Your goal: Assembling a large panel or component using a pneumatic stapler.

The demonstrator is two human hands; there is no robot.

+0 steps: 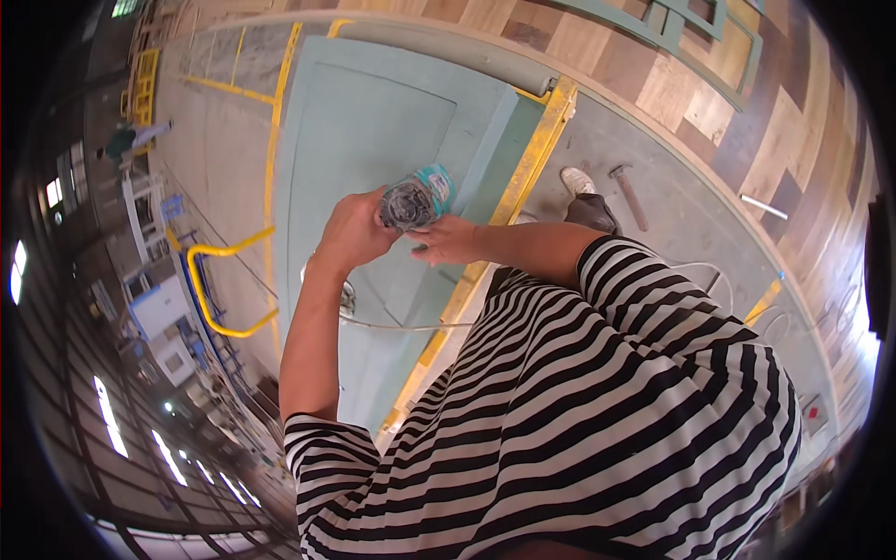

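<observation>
My left hand [357, 230] is closed around a rounded container [407, 203] with a teal label and a dark grey, crinkled-looking end; its exact kind is unclear. The container is held tilted above a pale green panelled door [373, 117]. Just below and to its right, my right hand [450, 241] has its fingers stretched toward the container's lower side, partly apart. Whether they touch it is hard to make out. Beside my left wrist, a partly hidden metallic tool [347, 299] lies on the door, and a cord [411, 327] runs from it toward my body.
A yellow-edged support [534, 159] runs along the door's near side. On the floor to the right lie a hammer [631, 198] and a pale rod [763, 206]. Green frames [686, 33] rest on wooden boards at upper right. A bent yellow rail [198, 289] stands left; another person [126, 140] is far off.
</observation>
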